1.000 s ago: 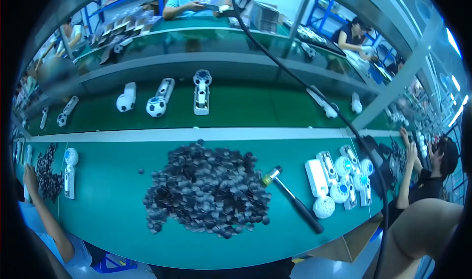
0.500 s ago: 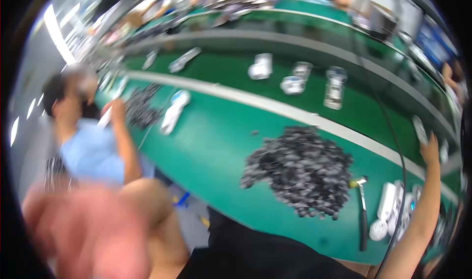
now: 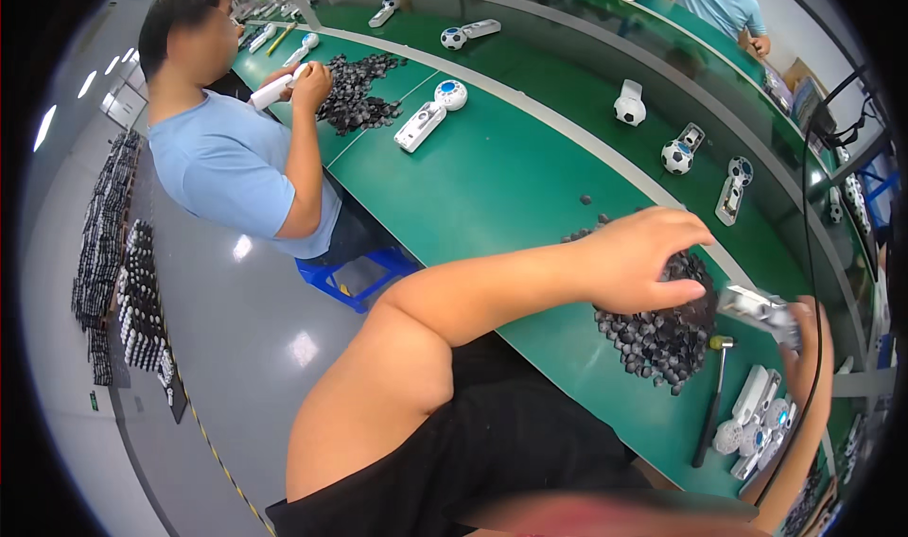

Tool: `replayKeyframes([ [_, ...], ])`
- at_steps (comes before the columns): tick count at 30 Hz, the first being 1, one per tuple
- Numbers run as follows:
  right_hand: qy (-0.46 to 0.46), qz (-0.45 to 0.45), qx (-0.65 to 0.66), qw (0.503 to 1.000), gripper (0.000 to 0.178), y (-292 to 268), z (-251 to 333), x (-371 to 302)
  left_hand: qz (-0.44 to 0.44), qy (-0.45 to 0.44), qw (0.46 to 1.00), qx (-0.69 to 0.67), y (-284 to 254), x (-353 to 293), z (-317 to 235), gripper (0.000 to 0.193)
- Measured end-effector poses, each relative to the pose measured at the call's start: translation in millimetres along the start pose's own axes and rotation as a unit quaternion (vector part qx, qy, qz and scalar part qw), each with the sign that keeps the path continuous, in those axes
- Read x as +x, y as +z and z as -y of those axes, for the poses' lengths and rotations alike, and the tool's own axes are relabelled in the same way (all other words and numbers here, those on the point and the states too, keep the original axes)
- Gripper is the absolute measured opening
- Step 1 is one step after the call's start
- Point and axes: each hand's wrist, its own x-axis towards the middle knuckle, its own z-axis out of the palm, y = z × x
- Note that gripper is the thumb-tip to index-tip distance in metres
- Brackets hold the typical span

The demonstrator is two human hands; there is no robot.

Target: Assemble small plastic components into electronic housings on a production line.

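Note:
My left hand [image 3: 653,258], its fingers spread and curved with nothing between them, reaches over a heap of small black pieces [image 3: 662,343] on the green table [image 3: 454,225]. On the right, my right hand [image 3: 806,334] grips a white device with a round ball head [image 3: 757,308], tilted above the table and smeared by motion. The device's slim end points toward my left hand, a short gap away. Below it lie a hammer [image 3: 716,405] with a black handle and a yellow-green tip, and several white ball-headed devices [image 3: 757,414] grouped together.
A green conveyor [image 3: 558,83] behind a pale rail carries spaced devices with football-patterned heads [image 3: 677,157]. A co-worker in light blue [image 3: 227,159] holds a white device at the left, near another black heap [image 3: 359,93] and a lying device [image 3: 430,116]. A black cable [image 3: 807,206] hangs at right.
My right hand has come back from the conveyor with a device. My left arm now stretches across to the black heap. The view has shifted, showing more floor at left.

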Motion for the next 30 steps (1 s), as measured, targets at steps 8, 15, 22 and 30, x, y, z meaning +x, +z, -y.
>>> replayKeyframes([
  [8,-0.046,-0.135,0.195,0.97,0.049,49.7,164.1,57.7,0.215,-0.217,0.825,-0.475,12.8,-3.1,3.6,0.054],
  [15,0.19,-0.017,0.154,0.969,0.031,137.0,146.3,51.8,0.046,-0.347,0.687,-0.636,20.8,-23.6,61.9,0.033],
  [22,0.123,-0.022,0.156,0.98,0.017,172.0,137.5,68.7,0.016,-0.333,0.684,-0.649,23.3,-31.8,83.8,0.033],
  [30,0.073,-0.046,0.138,0.987,0.01,171.8,133.9,70.0,0.015,-0.321,0.701,-0.637,27.1,-32.8,89.4,0.04],
])
